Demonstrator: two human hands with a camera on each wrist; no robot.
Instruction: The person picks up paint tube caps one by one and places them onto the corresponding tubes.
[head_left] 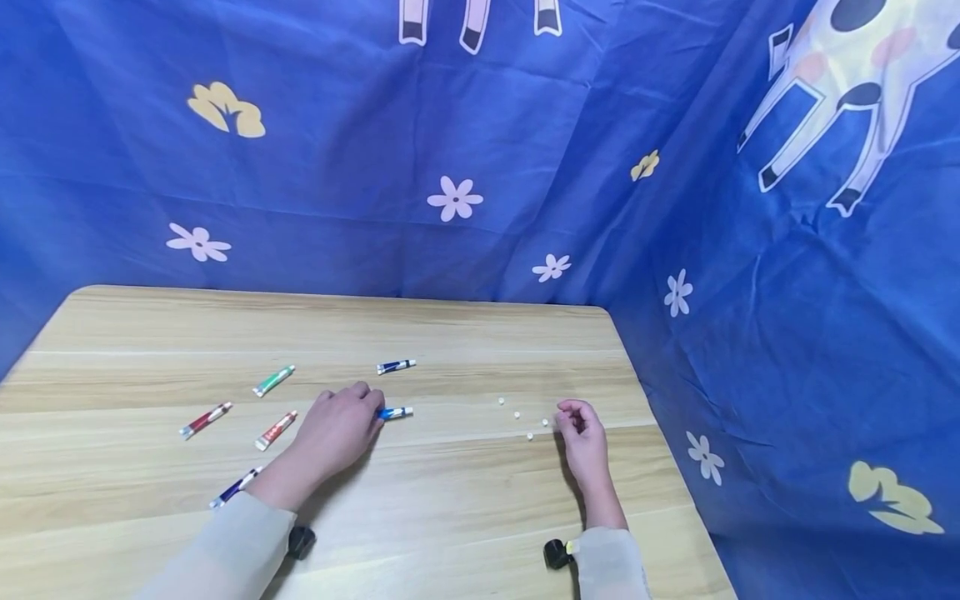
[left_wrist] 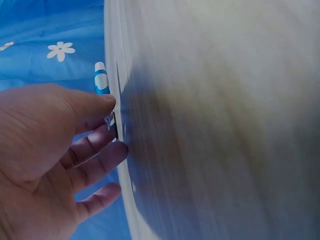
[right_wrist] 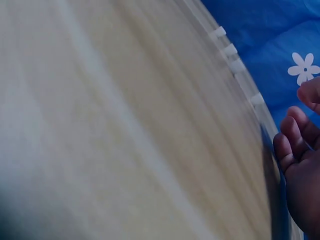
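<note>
My left hand (head_left: 341,429) is at the middle of the table, thumb and fingers pinching a blue paint tube (head_left: 396,412). Its white-tipped end points right, out past the fingers; the hand hides the rest. In the left wrist view the thumb lies across the tube (left_wrist: 101,82), and the other fingers curve below it. On the right, my right hand (head_left: 587,442) hovers low with loosely curled fingers beside several small white caps (head_left: 545,422). Nothing shows between its fingers (right_wrist: 295,132) in the right wrist view, where the caps (right_wrist: 230,49) line up along the table edge.
Beyond my left hand lies a navy tube (head_left: 396,367). To the left are a green tube (head_left: 274,381), a red tube (head_left: 206,420), an orange-red tube (head_left: 277,430) and a purple tube (head_left: 236,488), partly behind my forearm. Blue patterned cloth (head_left: 337,183) hangs behind the wooden table (head_left: 450,517).
</note>
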